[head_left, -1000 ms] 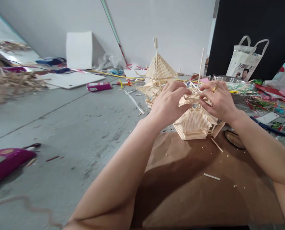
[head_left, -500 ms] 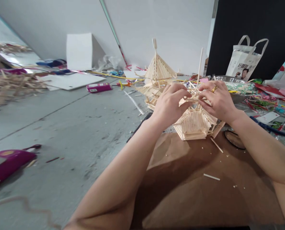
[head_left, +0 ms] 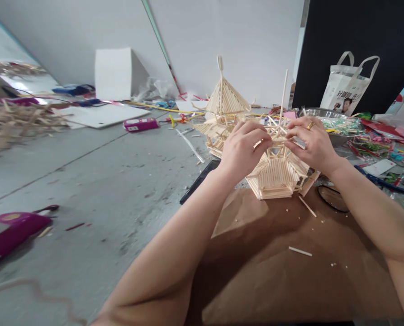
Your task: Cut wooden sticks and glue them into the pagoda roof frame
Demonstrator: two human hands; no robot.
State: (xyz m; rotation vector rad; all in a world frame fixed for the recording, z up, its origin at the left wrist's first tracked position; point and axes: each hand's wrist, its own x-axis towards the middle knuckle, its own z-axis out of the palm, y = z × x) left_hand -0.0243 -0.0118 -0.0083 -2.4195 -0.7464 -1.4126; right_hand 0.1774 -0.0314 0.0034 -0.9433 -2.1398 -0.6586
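Observation:
A small pagoda-like model of pale wooden sticks (head_left: 274,174) stands at the back edge of the brown paper. At its upper tier, my left hand (head_left: 245,147) pinches a thin wooden stick (head_left: 278,143) from the left side, fingertips closed. From the right, my right hand (head_left: 312,140), with a ring on one finger, has thumb and fingers closed near the same stick's other end. My fingertips partly hide the contact. A long stick (head_left: 283,97) rises steeply from the model's top. Behind my left hand stands a second stick model with a pointed roof (head_left: 226,97).
Brown paper (head_left: 303,280) lies in front, with loose stick pieces (head_left: 300,251) and a black loop (head_left: 331,199). A dark flat object (head_left: 200,181) lies under my left forearm. Purple tools (head_left: 140,124) rest at left. A metal bowl (head_left: 340,136) and a white bag (head_left: 347,88) stand at right.
My right hand has shifted slightly right, widening the gap between the two hands. My left hand stays at nearly the same place on the model.

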